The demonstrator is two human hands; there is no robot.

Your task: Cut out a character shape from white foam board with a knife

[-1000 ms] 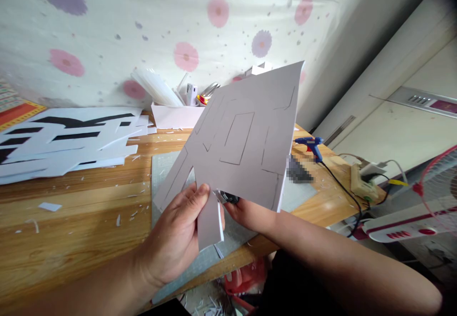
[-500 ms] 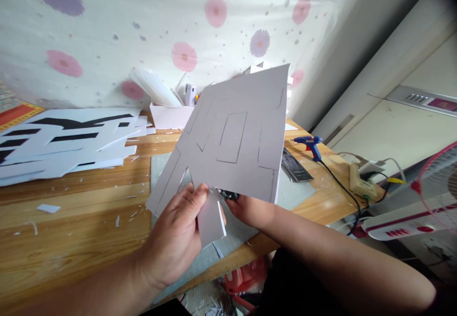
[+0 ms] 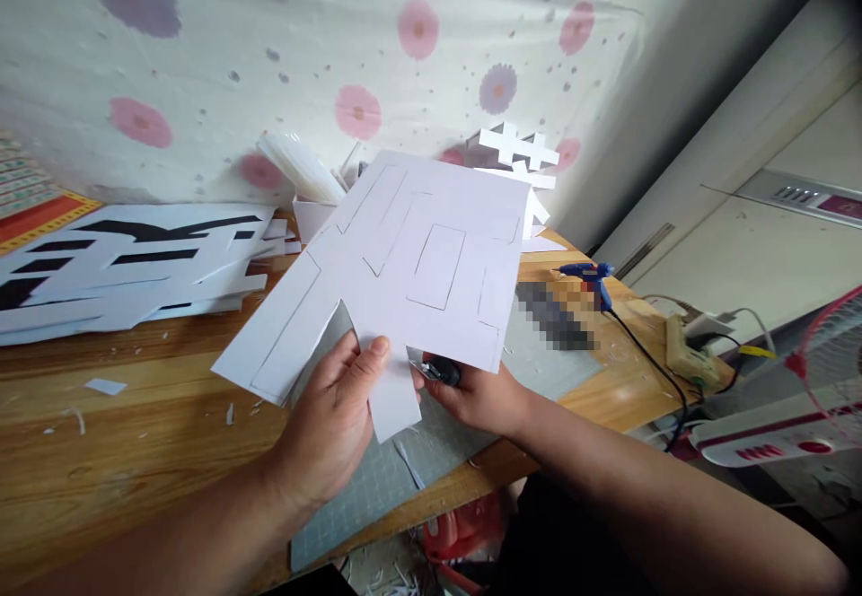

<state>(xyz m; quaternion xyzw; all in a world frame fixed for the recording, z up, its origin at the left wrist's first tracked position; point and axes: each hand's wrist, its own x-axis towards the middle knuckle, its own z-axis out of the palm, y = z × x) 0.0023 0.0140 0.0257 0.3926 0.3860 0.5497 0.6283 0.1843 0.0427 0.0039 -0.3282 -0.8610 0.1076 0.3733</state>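
A white board (image 3: 377, 295) with pencilled rectangles and angled outlines is held up in the air above the cutting mat. My left hand (image 3: 333, 398) pinches its lower tab, thumb on the front face and fingers behind. V-shaped and notch-like cutouts lie on either side of that tab. Under the lower right edge, my right hand (image 3: 481, 394) closes around a black utility knife (image 3: 443, 370), whose metal end lies against the notch right of the tab. The board partly hides the fingers of my right hand.
A grey-green cutting mat (image 3: 343, 506) lies on the wooden table (image 3: 168, 416) among paper scraps. Cut white and black boards (image 3: 148, 264) are stacked left. A blue glue gun (image 3: 593, 280), a power strip (image 3: 687, 354) and white cut shapes (image 3: 518, 152) stand right and behind.
The board has tipped flatter and its upper edge has dropped, uncovering the white shapes behind. Its lower left corner has swung left. Both hands keep their hold, and the view has shifted slightly.
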